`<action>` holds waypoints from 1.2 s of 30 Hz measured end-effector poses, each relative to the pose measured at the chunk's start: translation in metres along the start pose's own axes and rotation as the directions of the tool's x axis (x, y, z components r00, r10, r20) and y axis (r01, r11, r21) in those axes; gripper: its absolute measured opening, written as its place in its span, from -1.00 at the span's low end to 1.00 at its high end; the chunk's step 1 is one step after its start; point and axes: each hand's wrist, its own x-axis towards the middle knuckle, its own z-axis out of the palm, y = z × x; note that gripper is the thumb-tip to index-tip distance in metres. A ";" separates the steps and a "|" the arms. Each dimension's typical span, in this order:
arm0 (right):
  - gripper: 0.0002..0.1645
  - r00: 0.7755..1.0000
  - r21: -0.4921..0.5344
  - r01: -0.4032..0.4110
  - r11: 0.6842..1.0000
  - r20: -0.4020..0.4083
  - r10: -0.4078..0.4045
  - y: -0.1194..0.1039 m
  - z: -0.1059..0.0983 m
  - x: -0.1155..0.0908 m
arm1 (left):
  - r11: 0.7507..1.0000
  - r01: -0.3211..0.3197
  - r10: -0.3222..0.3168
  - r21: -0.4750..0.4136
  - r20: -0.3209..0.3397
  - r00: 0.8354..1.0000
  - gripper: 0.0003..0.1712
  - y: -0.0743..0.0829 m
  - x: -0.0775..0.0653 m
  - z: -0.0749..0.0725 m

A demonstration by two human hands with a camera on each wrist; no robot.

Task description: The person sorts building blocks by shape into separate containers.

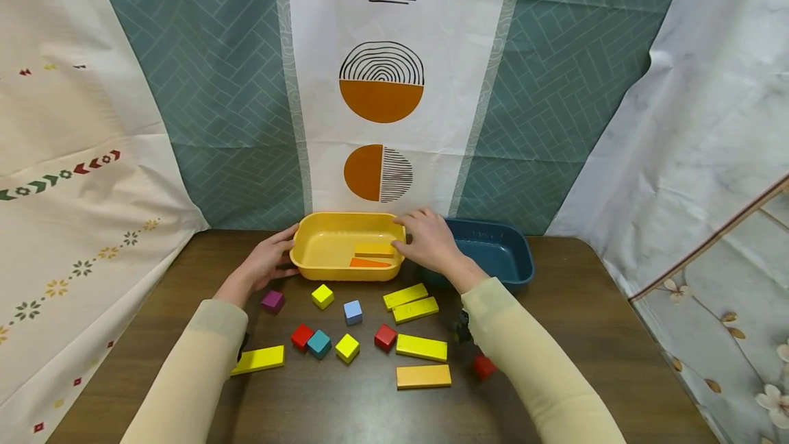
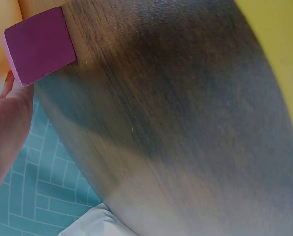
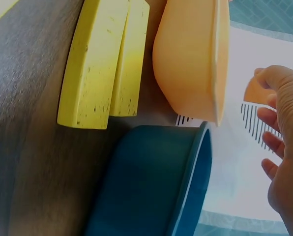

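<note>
A yellow plastic tub (image 1: 345,274) stands at the back of the table, holding a yellow block (image 1: 374,250) and an orange block (image 1: 370,262). Against the tub's left end rests my left hand (image 1: 268,262), thumb and fingers spread along its side. A purple cube (image 2: 41,45) lies close to that hand. My right hand (image 1: 429,242) is over the tub's right end, fingers loosely bent. In the right wrist view nothing shows between those fingers, and they look apart from the tub wall (image 3: 188,59). Part of the left hand is hidden in the left wrist view.
A dark blue tub (image 1: 529,269) stands right of the yellow one, partly behind my right forearm. Several cubes, such as a light blue cube (image 1: 353,312), and flat blocks, such as an orange-yellow block (image 1: 423,377), lie in front. A red block (image 1: 483,366) is partly under my right sleeve.
</note>
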 end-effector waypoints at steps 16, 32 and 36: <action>-0.45 0.983 -0.011 0.146 0.989 -0.114 -0.146 0.004 -0.028 -0.028 | 1.000 -0.008 0.008 0.009 0.000 1.000 -0.33 0.001 -0.003 0.001; -0.49 0.983 0.019 0.160 0.987 -0.097 -0.157 0.016 -0.045 -0.066 | 1.000 -0.017 0.017 0.009 0.003 1.000 -0.33 0.001 -0.005 0.002; -0.49 0.984 0.020 0.158 0.987 -0.089 -0.156 0.018 -0.048 -0.073 | 1.000 -0.018 0.018 0.002 0.007 1.000 -0.33 0.001 -0.004 0.001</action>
